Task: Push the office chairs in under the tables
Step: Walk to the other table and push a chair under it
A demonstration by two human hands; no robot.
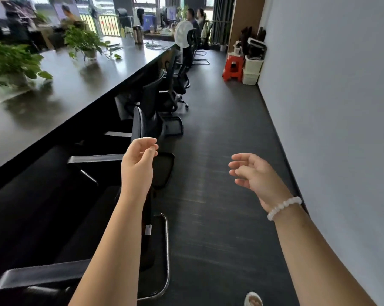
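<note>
A row of black office chairs stands along the near edge of the long dark table (80, 89), which runs away towards the windows. The nearest chair (111, 228) sits at the lower left with its seat mostly under the table edge and its chrome sled base (165, 250) reaching out onto the floor; the next chair (139, 125) shows its backrest just beyond the left hand, and further chairs (164, 93) follow, some turned slightly out into the aisle. These should handle easily, I judge: the frames are stiff, the mesh backs give a little, and the sled bases will slide on the smooth floor (the far ones look to have castors and may roll and swivel). The sensible hold is the top of the backrest, pushing straight towards the table so the armrests (94, 159) clear the edge. The left hand (140, 164) hangs in the air in front of the second chair with fingers loosely curled, apart and holding nothing; whether it brushes the backrest cannot be told. The right hand (256, 173) floats over bare floor, fingers spread, empty, with a pale bead bracelet (284, 207) at the wrist.
</note>
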